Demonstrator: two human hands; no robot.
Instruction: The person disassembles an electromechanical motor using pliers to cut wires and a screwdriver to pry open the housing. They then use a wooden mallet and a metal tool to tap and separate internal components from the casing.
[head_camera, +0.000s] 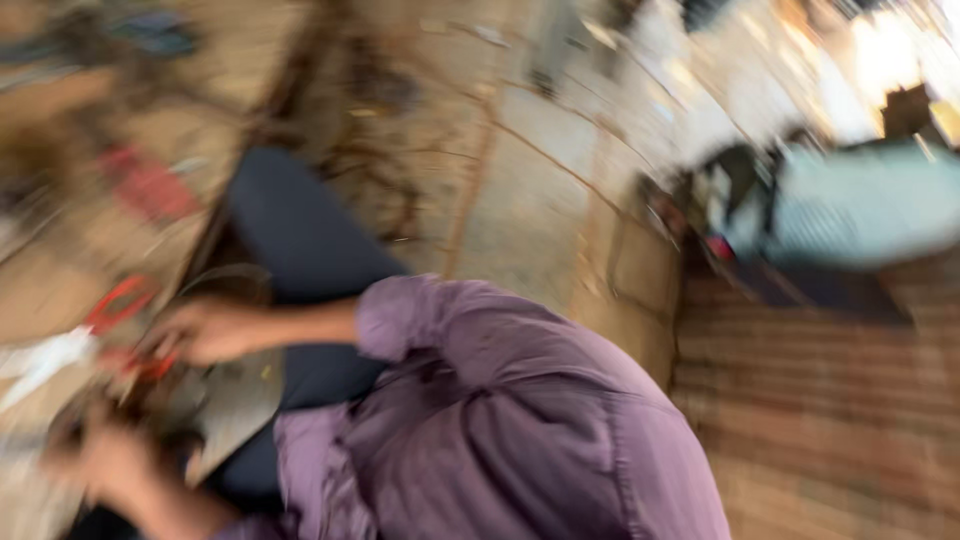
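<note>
Heavy blur, so you get rough calls only. Your shirt (520, 420) reads as matt purple cloth, creased and soft. Your trouser leg (290, 230) is dark matt cloth. The red-handled tool (125, 300) by your right hand (205, 330) looks like smooth plastic grips. The grey plate (235, 405) near your left hand (105, 455) seems dull metal. The floor (530, 200) is rough, matt stone or concrete; the brick paving (820, 400) is coarse.

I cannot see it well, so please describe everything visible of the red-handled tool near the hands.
The red-handled tool is blurred. It shows looped red handles, probably plastic-coated, like pliers or cutters. It lies tilted at the left edge of the view. One hand touches or grips its lower part. The working end is not visible, and whether it is open cannot be told.
</note>
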